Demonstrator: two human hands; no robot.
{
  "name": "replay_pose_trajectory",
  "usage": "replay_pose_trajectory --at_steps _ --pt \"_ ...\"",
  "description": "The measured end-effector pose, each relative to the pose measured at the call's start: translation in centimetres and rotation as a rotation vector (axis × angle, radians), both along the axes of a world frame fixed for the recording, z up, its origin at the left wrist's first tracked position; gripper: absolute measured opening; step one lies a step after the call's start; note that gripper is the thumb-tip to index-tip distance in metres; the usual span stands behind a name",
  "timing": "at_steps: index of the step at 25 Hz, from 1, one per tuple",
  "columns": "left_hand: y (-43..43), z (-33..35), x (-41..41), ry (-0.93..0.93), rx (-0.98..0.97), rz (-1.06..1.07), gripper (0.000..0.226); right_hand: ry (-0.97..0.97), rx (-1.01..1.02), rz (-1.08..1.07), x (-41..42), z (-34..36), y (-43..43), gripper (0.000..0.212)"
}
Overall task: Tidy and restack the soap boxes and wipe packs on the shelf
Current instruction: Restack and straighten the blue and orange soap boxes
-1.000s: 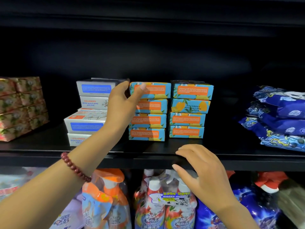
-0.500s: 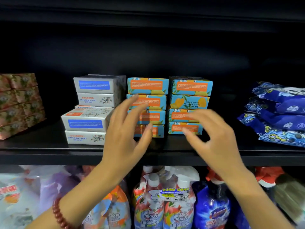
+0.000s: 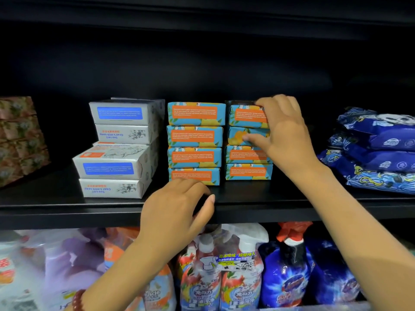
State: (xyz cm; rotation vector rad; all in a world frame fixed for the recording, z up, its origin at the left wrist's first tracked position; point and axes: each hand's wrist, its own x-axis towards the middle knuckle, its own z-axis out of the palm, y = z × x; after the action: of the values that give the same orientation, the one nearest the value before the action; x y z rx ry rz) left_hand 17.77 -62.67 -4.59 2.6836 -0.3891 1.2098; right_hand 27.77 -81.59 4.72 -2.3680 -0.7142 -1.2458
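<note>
Two stacks of blue-and-orange soap boxes stand side by side mid-shelf, the left stack [image 3: 194, 140] squared up. My right hand [image 3: 286, 133] clasps the top of the right stack [image 3: 247, 172]: fingers lie over the top box and the thumb presses the front of the second box. My left hand [image 3: 177, 206] rests on the black shelf [image 3: 67, 212] at its front edge, just below the left stack, holding nothing. Left of these, white soap boxes [image 3: 116, 151] sit in an uneven pile, the lower two pushed forward. Blue wipe packs [image 3: 379, 151] are piled at the right.
Brown floral boxes [image 3: 21, 140] are stacked at the far left. The shelf above overhangs closely. Below the shelf edge hang spray-bottle refill packs [image 3: 221, 270] and blue bags [image 3: 289, 279]. A gap separates the right soap stack from the wipe packs.
My right hand rose from the shelf edge and took hold of the top of the right stack. My left hand left the left stack and dropped to the shelf's front edge.
</note>
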Motion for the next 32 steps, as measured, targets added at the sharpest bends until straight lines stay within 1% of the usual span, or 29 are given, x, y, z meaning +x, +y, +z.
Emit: replay_pose_trajectory --at_steps 2,4,6,8,9,10,12,13,14,15,16,18,20,21,23,25,28,29,30,32 --pt "0.0 0.0 0.0 -0.002 -0.002 -0.005 0.033 -0.092 0.015 -0.007 -0.3 -0.2 0.0 0.051" --pt "0.0 0.0 -0.1 0.007 -0.007 -0.010 0.033 -0.225 0.015 0.010 -0.8 -0.6 -0.4 0.042" --pt "0.1 0.1 -0.1 0.042 -0.024 -0.008 0.033 -0.347 0.017 0.065 -1.7 -1.4 -1.1 0.033" --pt "0.1 0.3 -0.3 0.082 -0.074 -0.007 0.035 -0.455 0.012 0.137 -2.9 -2.6 -1.7 0.029" --pt "0.1 0.4 -0.4 0.080 -0.129 -0.019 0.037 -0.495 0.005 0.174 -3.5 -3.3 -1.8 0.028" --pt "0.0 0.6 -0.4 0.076 -0.225 -0.059 0.038 -0.525 -0.002 0.210 -4.2 -4.1 -1.8 0.028" --pt "-0.2 1.1 -0.5 0.115 -0.527 -0.242 0.042 -0.580 -0.032 0.279 -5.3 -5.6 -1.4 0.023" --pt "-0.4 1.5 -0.5 0.170 -0.678 -0.343 0.047 -0.612 -0.055 0.315 -5.7 -6.3 -1.1 0.021" --pt "-0.5 2.0 -0.5 0.247 -0.785 -0.414 0.053 -0.649 -0.080 0.349 -6.1 -6.9 -0.8 0.019" --pt "-0.7 2.3 -0.6 0.328 -0.850 -0.468 0.059 -0.692 -0.097 0.368 -6.4 -7.4 -0.5 0.018" --pt "-0.9 2.6 -0.7 0.392 -0.900 -0.527 0.057 -0.733 -0.107 0.372 -6.6 -7.8 -0.3 0.019" --pt "-1.3 2.9 -1.1 0.450 -0.985 -0.636 0.037 -0.748 -0.114 0.366 -6.7 -8.4 -0.1 0.020" --pt "-1.5 2.8 -1.2 0.444 -1.075 -0.691 0.029 -0.654 -0.118 0.373 -6.6 -8.7 -0.3 0.021" --pt "-1.6 2.7 -1.3 0.421 -1.108 -0.687 0.026 -0.592 -0.109 0.371 -6.7 -8.7 -0.5 0.025" --pt "-1.7 2.4 -1.2 0.361 -1.123 -0.646 0.023 -0.444 -0.034 0.369 -7.1 -8.6 -1.0 0.045" --pt "-1.8 2.4 -1.2 0.333 -1.123 -0.647 0.022 -0.224 0.117 0.371 -7.7 -8.2 -1.4 0.062" --pt "-1.7 2.3 -1.1 0.297 -1.100 -0.687 0.024 0.259 0.358 0.450 -8.5 -7.5 -1.2 0.074" --pt "-1.6 2.3 -1.0 0.290 -1.083 -0.705 0.024 0.374 0.416 0.485 -8.6 -7.4 -1.2 0.078" --pt "-1.6 2.3 -1.0 0.285 -1.055 -0.721 0.023 0.449 0.454 0.511 -8.6 -7.3 -1.2 0.083" --pt "-1.6 2.2 -1.1 0.269 -0.983 -0.742 0.026 0.504 0.486 0.537 -8.7 -7.0 -1.1 0.083"
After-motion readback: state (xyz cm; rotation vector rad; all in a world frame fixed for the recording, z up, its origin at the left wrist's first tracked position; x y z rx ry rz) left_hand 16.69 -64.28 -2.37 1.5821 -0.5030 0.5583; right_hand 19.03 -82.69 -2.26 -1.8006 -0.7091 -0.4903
